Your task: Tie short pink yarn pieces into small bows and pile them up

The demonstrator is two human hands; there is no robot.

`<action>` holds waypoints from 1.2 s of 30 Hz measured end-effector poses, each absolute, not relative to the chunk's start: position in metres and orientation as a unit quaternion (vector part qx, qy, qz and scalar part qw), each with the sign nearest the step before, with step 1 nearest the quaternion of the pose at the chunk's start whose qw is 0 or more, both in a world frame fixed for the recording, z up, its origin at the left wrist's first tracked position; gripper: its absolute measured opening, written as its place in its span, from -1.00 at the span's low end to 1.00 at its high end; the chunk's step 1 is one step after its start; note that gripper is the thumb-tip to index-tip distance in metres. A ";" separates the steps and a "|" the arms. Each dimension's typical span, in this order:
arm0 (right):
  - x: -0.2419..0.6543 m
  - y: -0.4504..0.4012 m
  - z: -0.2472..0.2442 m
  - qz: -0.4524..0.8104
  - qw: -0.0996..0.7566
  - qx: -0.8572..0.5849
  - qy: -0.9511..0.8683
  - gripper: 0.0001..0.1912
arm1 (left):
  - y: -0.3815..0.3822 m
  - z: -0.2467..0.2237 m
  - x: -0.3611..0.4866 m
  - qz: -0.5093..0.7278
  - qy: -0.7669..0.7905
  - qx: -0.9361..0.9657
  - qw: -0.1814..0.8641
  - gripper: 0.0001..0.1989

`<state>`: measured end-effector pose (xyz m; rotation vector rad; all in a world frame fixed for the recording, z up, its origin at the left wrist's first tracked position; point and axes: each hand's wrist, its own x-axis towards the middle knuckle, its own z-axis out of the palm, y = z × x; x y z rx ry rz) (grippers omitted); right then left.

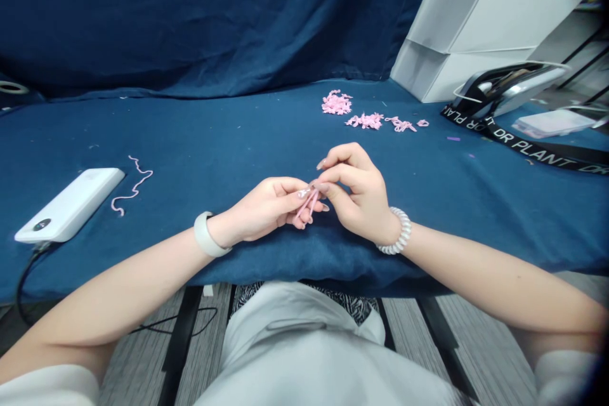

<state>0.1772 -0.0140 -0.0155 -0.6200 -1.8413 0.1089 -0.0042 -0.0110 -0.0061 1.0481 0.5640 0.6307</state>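
Near the front of the blue cloth, my left hand [278, 206] pinches a small pink strand [307, 204] between thumb and fingers, with two thin lengths showing. My right hand [359, 193] meets it from the right, its thumb and index fingertips closed at the strand's upper end. Farther back lie a pink pile [336, 102], a second pile [365, 120] and a few loose pink loops [402, 124]. A loose pink string [136, 189] curls on the cloth at the left.
A white power bank [71, 206] with a black cable lies at the left. White boxes [490, 13] stand at the back right, beside a bag with a lettered black strap [533, 146] and a clear case [554, 122]. Blue fabric hangs behind.
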 end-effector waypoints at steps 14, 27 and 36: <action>0.176 -0.014 -0.013 0.112 0.525 -0.259 -0.803 -0.86 | -0.004 -0.009 -0.008 0.236 0.323 0.507 0.763 -0.80; 0.180 -0.006 -0.013 0.085 0.538 -0.279 -0.791 -0.86 | -0.007 -0.010 -0.006 0.290 0.320 0.667 0.607 -0.78; 0.185 0.003 -0.014 0.067 0.548 -0.309 -0.774 -0.85 | -0.011 -0.011 -0.009 0.345 0.394 0.774 0.357 -0.72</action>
